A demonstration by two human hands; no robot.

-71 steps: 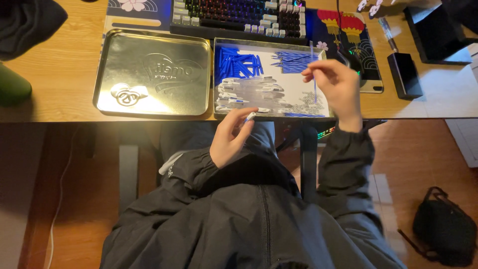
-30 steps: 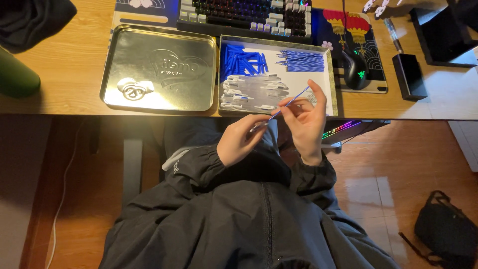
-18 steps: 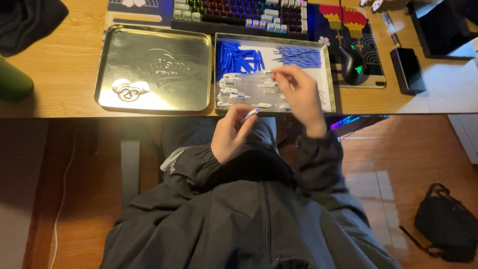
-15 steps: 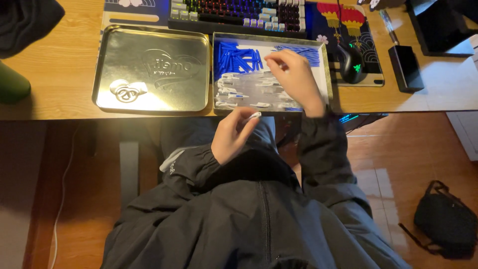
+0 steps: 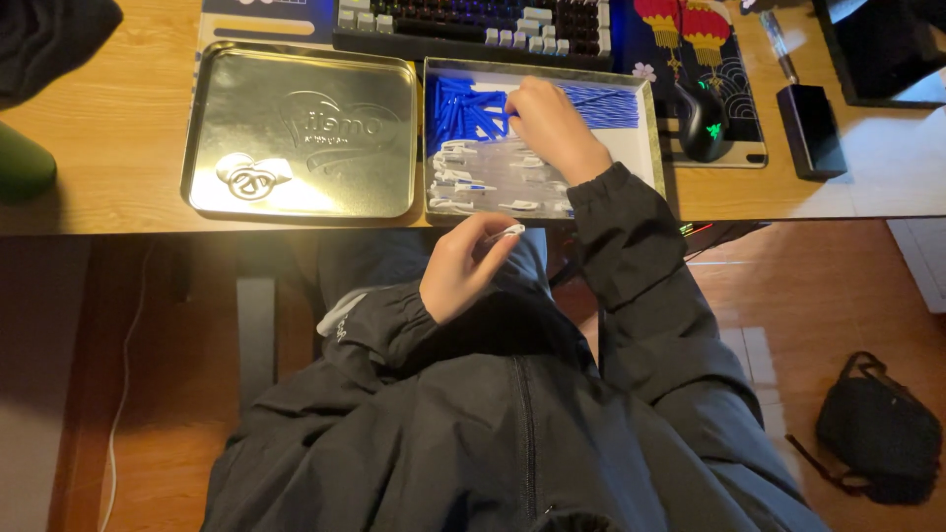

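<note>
Left hand (image 5: 461,279): held off the surface's (image 5: 108,138) near edge, pinching a small white clip (image 5: 506,233) at its fingertips, long axis pointing right and slightly up.
Right hand (image 5: 548,126): inside the tray (image 5: 642,148), fingers closing on the blue sticks (image 5: 463,106), likely to pick one.
Sticks: fanned, mostly lengthwise toward the keyboard (image 5: 473,20).
Lid (image 5: 296,133): beside the tray, upturned.

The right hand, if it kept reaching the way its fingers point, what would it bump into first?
Probably the pile of blue sticks in the tin tray; the right hand already seems to touch them.
</note>
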